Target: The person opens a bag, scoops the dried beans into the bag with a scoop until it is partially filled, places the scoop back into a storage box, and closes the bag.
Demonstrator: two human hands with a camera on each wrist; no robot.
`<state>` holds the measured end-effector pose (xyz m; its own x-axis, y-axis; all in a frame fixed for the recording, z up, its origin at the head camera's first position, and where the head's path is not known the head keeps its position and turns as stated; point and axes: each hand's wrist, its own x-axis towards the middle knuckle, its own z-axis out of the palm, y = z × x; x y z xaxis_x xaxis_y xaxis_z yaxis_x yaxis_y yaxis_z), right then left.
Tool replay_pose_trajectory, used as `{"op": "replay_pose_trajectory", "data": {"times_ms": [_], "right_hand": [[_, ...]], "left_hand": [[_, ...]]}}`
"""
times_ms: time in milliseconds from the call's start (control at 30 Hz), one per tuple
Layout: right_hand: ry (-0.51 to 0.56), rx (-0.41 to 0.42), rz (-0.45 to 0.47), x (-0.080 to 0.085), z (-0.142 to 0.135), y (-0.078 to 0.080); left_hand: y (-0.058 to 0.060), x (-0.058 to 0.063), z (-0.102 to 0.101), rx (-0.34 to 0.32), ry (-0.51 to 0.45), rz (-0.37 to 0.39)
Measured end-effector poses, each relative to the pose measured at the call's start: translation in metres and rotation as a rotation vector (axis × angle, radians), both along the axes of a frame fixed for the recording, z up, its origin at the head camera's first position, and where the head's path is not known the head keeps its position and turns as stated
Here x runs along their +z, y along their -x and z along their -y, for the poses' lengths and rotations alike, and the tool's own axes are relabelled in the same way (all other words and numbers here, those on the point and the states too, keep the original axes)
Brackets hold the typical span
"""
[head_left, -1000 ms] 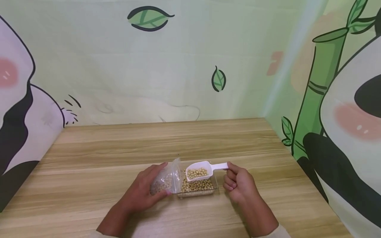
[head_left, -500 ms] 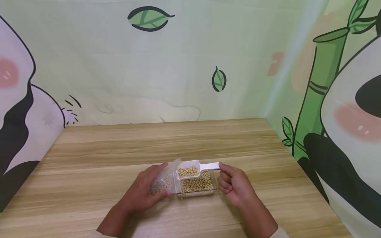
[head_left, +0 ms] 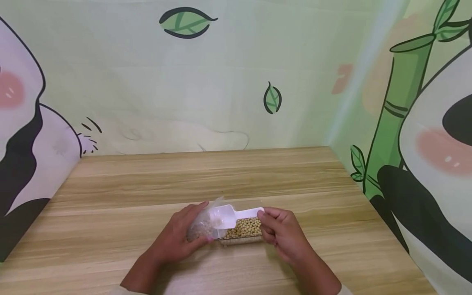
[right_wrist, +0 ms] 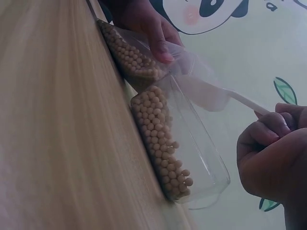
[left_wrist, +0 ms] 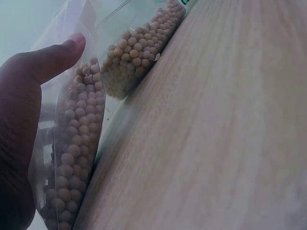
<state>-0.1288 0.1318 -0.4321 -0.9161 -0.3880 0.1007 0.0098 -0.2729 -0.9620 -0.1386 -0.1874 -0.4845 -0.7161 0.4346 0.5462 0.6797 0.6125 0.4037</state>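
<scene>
My left hand (head_left: 176, 237) holds a clear plastic bag (head_left: 199, 224) with its thumb and fingers on either side; soybeans (left_wrist: 79, 139) fill its lower part. My right hand (head_left: 285, 233) grips the handle of a white scoop (head_left: 225, 216). The scoop's bowl is tipped over inside the bag's mouth, its back turned up in the head view. Under the scoop and beside the bag stands a clear plastic box (right_wrist: 211, 165) partly filled with soybeans (head_left: 248, 228). Whether beans are left in the scoop is hidden.
Everything rests on a wood-grain table (head_left: 147, 180). Behind it hangs a pale green backdrop (head_left: 221, 82) printed with leaves, bamboo and pandas. The box's near wall (head_left: 241, 241) sits close to the bag's mouth.
My right hand has carried the scoop left from above the box to the bag's mouth and turned it over. The left hand and bag have stayed nearly still.
</scene>
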Motion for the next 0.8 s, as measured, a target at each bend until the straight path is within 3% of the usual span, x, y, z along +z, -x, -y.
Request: {"op": "replay_pose_trajectory", "data": {"times_ms": [200,433,600,800], "right_hand": [[0.007,-0.177,0.008,0.0031,0.0004,-0.0009],[0.065,-0.465,-0.021,0.0082,-0.0024,0.0005],[-0.080,-0.671,-0.094,0.0095,-0.0027,-0.0007],[-0.303,-0.809,-0.307,0.0049,0.0009,-0.0029]], "left_hand": [[0.0010,0.0005,-0.0006,0.012,0.003,0.011],[0.0020,0.0002,-0.0016,0.003,-0.006,-0.006],[0.0018,0.0004,-0.0014,0.004,-0.004,-0.014],[0.0010,0.0011,-0.0012,0.015,0.003,-0.003]]}}
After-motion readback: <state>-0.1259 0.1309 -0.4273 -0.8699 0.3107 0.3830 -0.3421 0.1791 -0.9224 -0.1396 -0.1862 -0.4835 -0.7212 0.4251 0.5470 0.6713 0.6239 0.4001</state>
